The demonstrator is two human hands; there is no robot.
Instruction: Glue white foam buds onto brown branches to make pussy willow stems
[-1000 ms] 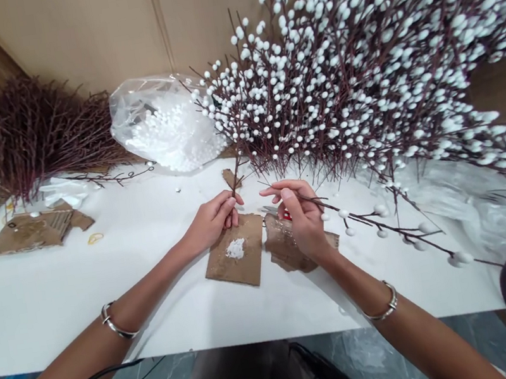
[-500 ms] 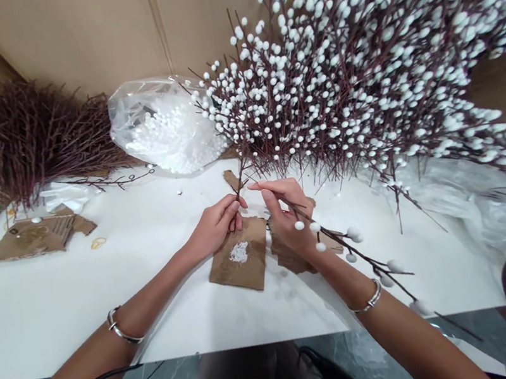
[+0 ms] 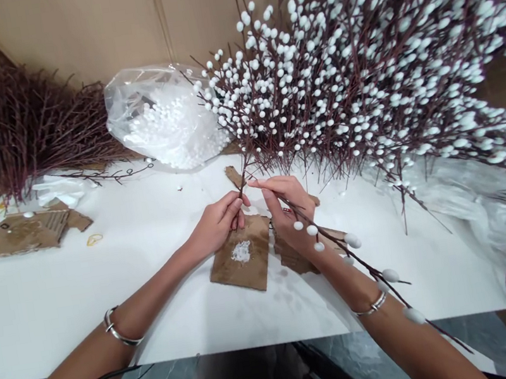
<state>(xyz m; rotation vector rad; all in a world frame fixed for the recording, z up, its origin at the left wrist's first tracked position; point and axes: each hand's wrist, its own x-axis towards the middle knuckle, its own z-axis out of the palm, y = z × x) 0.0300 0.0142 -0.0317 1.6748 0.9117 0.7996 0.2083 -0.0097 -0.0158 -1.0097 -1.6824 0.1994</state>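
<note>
Now the right hand (image 3: 287,209) has drawn its budded pussy willow branch (image 3: 365,264) inward, its fingers (image 3: 272,189) pinching it just beside the dark twig (image 3: 243,181) clenched in the left hand (image 3: 215,224).

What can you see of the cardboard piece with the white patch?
The brown cardboard piece is a flat, roughly rectangular scrap lying askew on the white table top. A small patch of white crumbs sits near its middle. The left hand is just above its top edge, and a second torn cardboard scrap lies close by its right side.
</note>
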